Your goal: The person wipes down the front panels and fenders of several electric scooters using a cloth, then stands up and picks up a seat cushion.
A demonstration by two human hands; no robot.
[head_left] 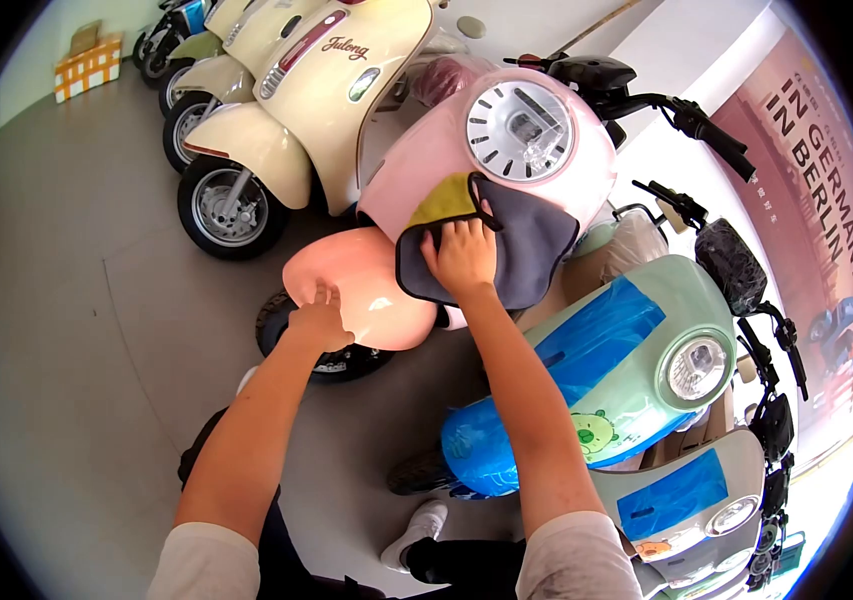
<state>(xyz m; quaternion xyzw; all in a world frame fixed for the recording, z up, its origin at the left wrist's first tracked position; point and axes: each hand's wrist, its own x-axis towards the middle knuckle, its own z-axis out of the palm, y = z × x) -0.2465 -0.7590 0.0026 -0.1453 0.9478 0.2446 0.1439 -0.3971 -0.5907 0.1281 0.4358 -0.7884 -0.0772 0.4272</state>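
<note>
A pink scooter (416, 145) with a round headlight (521, 130) stands in front of me, tilted in this view. My right hand (463, 258) presses a grey cloth (531, 245) with a yellow underside and black edging against its front panel. One corner of the cloth is folded over, showing the yellow. My left hand (319, 322) rests on the peach-pink front fender (371, 285), its fingers spread and nothing held. Below the fender, the black front tyre (271, 320) is partly hidden by my left hand and forearm.
Cream scooters (346, 85) stand in a row at upper left. Close on my right are a mint-green scooter (596, 330) with blue film and a grey one (691, 510). An orange-and-white taped box (89, 68) sits by the far wall. A large printed poster (796, 150) covers the right wall.
</note>
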